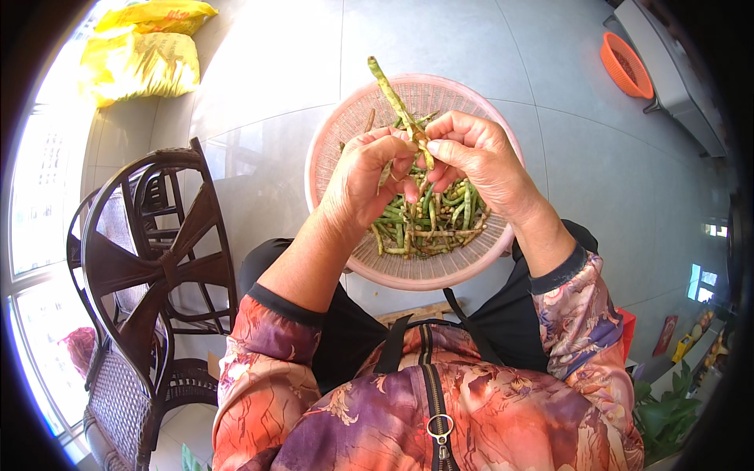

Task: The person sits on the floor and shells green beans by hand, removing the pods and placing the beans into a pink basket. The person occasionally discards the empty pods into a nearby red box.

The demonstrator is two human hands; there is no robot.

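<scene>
A long yellow-green bean pod (387,88) is pinched between my two hands above a round pink plastic basket (427,282). My left hand (374,171) grips the pod with thumb and forefinger, its other fingers curled below. On the other side, my right hand (474,156) holds the lower part of the pod, which looks split open there. Beneath my hands lie many green and brownish bean pods (445,212) with loose pale beans among them. My fingers hide some of the pods and the lower part of the held one.
Dark rattan chairs (168,265) stand at the left by a bright window. Yellow bags (141,65) lie on the tiled floor at upper left. An orange basket (627,65) with small reddish things in it is at upper right. Green leaves (665,412) show at lower right.
</scene>
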